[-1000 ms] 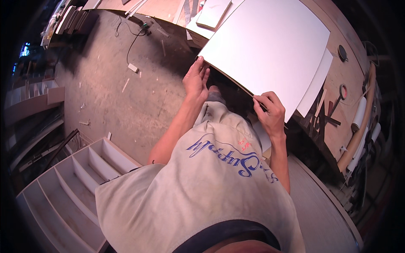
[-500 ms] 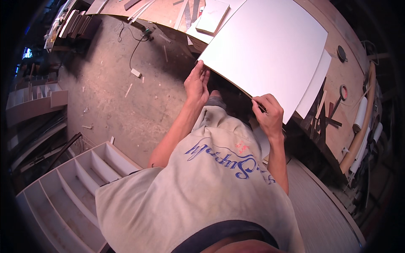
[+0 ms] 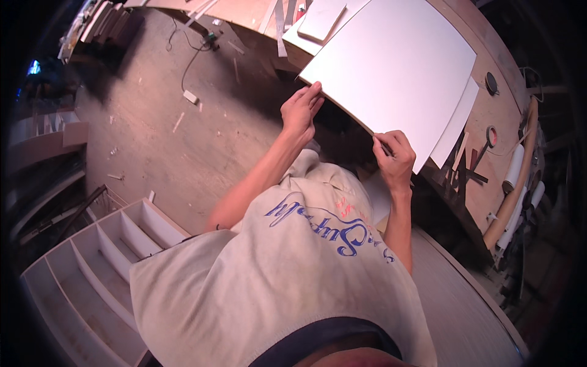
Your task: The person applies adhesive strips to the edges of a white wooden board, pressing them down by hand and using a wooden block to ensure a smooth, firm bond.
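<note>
A large white board [image 3: 397, 73] lies on the workbench, its near edge toward me and showing a thin tan line. At the left part of that edge is my left hand [image 3: 299, 113], its fingertips closed on the board's rim and its other fingers loosely bent below. Farther right along the same edge, my right hand [image 3: 396, 160] is closed in a pinch. A thin dark thing shows between its fingers, too small to name. The undersides of both grips are hidden.
A small white block [image 3: 321, 21] and grey strips [image 3: 280, 27] lie beyond the board. To the right are a tape roll [image 3: 491, 136], dark offcuts [image 3: 472, 168] and rolled material [image 3: 516, 168]. A shelved cabinet frame [image 3: 98, 263] stands lower left; a cord [image 3: 191, 76] crosses the floor.
My left hand has shifted right along the board's edge, leaving the corner behind it. My right hand stays near the same part of the edge. The whole view has shifted slightly.
</note>
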`<action>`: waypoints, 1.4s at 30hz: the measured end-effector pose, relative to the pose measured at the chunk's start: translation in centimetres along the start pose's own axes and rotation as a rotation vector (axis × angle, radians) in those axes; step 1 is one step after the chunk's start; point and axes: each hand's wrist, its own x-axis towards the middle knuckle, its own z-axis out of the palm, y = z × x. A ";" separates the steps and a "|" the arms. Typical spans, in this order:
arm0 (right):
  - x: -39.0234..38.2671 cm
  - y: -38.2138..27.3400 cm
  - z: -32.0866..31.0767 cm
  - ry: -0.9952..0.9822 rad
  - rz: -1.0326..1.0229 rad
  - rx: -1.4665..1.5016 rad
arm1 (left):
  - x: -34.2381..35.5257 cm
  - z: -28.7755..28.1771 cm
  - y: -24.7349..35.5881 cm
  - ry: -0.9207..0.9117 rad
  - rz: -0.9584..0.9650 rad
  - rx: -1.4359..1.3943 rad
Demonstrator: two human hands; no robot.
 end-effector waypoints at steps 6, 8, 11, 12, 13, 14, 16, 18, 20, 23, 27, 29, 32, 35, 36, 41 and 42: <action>0.2 -0.7 -0.5 0.024 0.091 -0.065 | 1.0 0.3 -1.6 -0.086 0.054 -0.016; 0.1 -0.6 -0.3 0.015 0.108 -0.071 | 0.2 -0.1 -3.3 -0.111 0.015 0.041; 0.5 -0.5 0.0 0.008 0.095 -0.078 | -2.1 0.2 -5.7 -0.196 -0.089 0.103; 0.5 -0.4 0.1 0.014 0.076 -0.106 | -2.9 0.5 -5.9 -0.223 -0.128 0.091; 0.5 -0.3 0.2 0.019 0.058 -0.133 | -3.6 0.9 -6.2 -0.247 -0.168 0.079; 0.3 0.0 0.2 0.051 0.087 -0.152 | -4.0 1.1 -6.5 -0.278 -0.197 0.102; 0.1 0.4 0.3 0.079 0.049 -0.102 | -4.3 1.8 -6.9 -0.313 -0.203 0.090; -0.1 0.3 0.3 0.100 0.077 -0.109 | -4.0 2.0 -7.8 -0.348 -0.209 0.123; -0.1 0.6 0.2 0.100 0.066 -0.133 | -4.0 2.3 -8.4 -0.361 -0.188 0.144; 0.0 0.0 -0.4 0.087 0.116 -0.026 | -3.8 2.1 -7.9 -0.348 -0.167 0.185; -0.3 2.3 -4.9 0.262 0.060 -0.188 | -4.2 2.1 -7.4 -0.286 -0.158 0.219; 0.2 5.3 -7.7 0.284 0.071 -0.270 | -4.5 2.3 -7.7 -0.238 -0.140 0.214; 2.1 9.2 -9.7 0.181 0.146 -0.291 | -5.9 2.4 -9.3 -0.294 -0.139 0.169; 5.7 11.5 -8.7 0.119 0.111 -0.281 | -8.1 3.2 -12.4 -0.342 -0.269 0.256; 7.1 11.6 -7.8 0.130 0.081 -0.355 | -8.5 3.6 -13.2 -0.391 -0.295 0.245; 8.9 11.6 -4.9 0.258 0.022 -0.383 | -9.9 5.0 -15.4 -0.352 -0.244 0.288; 8.7 11.4 -4.9 0.263 0.030 -0.379 | -9.8 4.9 -15.6 -0.325 -0.227 0.306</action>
